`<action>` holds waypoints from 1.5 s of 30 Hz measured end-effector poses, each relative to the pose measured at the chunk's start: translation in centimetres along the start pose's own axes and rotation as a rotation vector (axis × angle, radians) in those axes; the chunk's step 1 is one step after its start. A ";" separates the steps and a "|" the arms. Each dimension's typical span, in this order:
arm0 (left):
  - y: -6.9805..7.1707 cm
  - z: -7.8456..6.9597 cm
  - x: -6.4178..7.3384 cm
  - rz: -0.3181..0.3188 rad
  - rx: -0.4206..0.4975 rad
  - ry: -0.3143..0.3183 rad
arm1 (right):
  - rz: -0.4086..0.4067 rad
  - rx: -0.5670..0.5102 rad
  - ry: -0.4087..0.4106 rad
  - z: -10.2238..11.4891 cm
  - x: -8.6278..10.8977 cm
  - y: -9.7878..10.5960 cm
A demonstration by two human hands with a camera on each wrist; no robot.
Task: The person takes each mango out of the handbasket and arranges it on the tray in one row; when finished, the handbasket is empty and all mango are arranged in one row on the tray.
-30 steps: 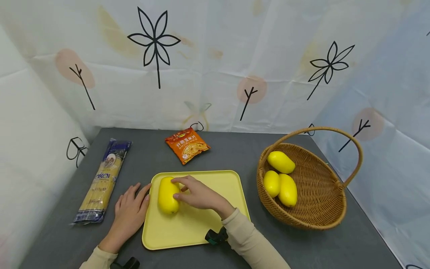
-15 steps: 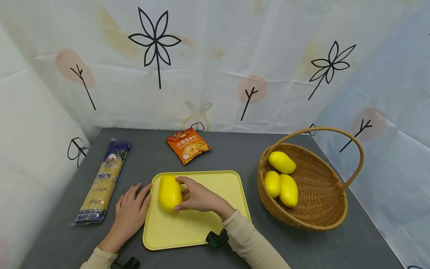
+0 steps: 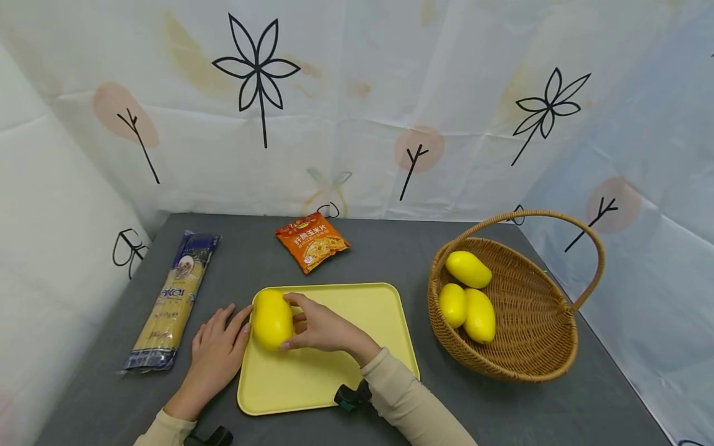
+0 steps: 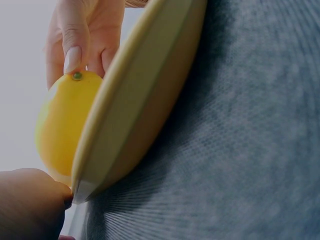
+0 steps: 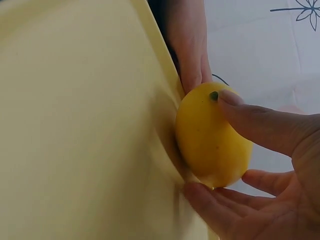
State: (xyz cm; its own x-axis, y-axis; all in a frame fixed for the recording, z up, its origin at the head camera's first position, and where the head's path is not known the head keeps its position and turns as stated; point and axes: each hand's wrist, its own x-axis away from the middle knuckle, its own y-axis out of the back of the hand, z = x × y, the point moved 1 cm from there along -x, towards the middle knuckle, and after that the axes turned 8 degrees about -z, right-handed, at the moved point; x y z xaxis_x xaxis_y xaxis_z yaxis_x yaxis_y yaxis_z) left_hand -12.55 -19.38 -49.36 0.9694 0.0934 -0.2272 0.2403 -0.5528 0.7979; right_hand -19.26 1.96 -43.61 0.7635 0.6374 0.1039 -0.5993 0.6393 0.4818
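Observation:
A yellow mango (image 3: 272, 319) is at the left side of the pale yellow tray (image 3: 312, 384), overlapping its left rim in the head view. My right hand (image 3: 326, 328) grips it from the right. In the right wrist view the thumb (image 5: 265, 122) presses beside the small green stem end, and the other fingers (image 5: 215, 205) come round from the opposite side. My left hand (image 3: 220, 350) lies on the grey table left of the tray, fingers spread and relaxed. Its forefinger and thumb are right at the tray's left rim, close to the mango.
A wicker basket (image 3: 527, 303) with a tall handle stands at the right, holding three more mangoes (image 3: 478, 314). An orange snack packet (image 3: 312, 240) lies behind the tray. At the left is a long pack of spaghetti (image 3: 170, 303). Patterned white cloth surrounds the table.
My right hand has closed its fingers round the mango and shifted it slightly left, toward the tray's left rim. The left hand keeps its place.

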 end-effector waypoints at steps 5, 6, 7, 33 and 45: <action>0.1 0.0 -0.1 0.006 -0.017 -0.004 | -0.021 0.085 0.020 0.3 0.0 0.2; 0.1 0.0 -0.1 0.008 -0.020 -0.005 | -0.022 0.094 0.022 0.4 0.1 0.2; 0.1 0.0 -0.1 0.009 -0.022 -0.007 | -0.023 0.100 0.023 0.5 0.1 0.2; 0.2 -0.2 -0.1 0.040 -0.015 -0.017 | -0.183 0.365 0.043 5.5 12.3 9.6; 0.2 -0.2 0.0 0.035 -0.036 -0.014 | -0.336 0.589 -0.027 4.8 17.8 17.4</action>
State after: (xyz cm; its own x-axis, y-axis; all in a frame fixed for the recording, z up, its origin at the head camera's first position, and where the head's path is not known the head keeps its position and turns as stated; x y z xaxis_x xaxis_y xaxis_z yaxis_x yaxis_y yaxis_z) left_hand -12.53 -19.34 -49.11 0.9764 0.0632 -0.2063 0.2083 -0.5250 0.8252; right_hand -14.97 22.39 -29.22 0.8957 0.4291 -0.1163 -0.1033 0.4553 0.8843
